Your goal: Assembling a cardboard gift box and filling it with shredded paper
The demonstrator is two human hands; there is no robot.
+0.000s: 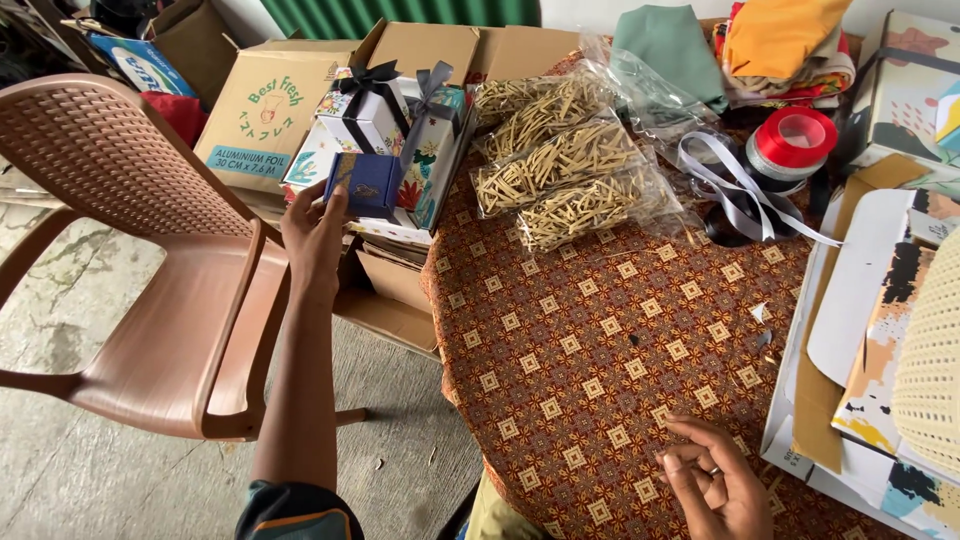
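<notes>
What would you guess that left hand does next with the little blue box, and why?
Probably it sets the blue box down among the ribboned gift boxes. The left hand holds it right beside that stack, arm stretched out, while the right hand rests empty over the patterned table.

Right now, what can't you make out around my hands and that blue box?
All from the head view:
- Blue box: the left hand covers its near edge; contents unseen.
- Right hand: fingers curled, so whether it holds anything small is unclear.
- Gift boxes behind the blue box: lower parts hidden by it and by the carton.
- Red tape roll: partly behind grey ribbon.
- Flat printed cartons: cut off by the right edge.
</notes>
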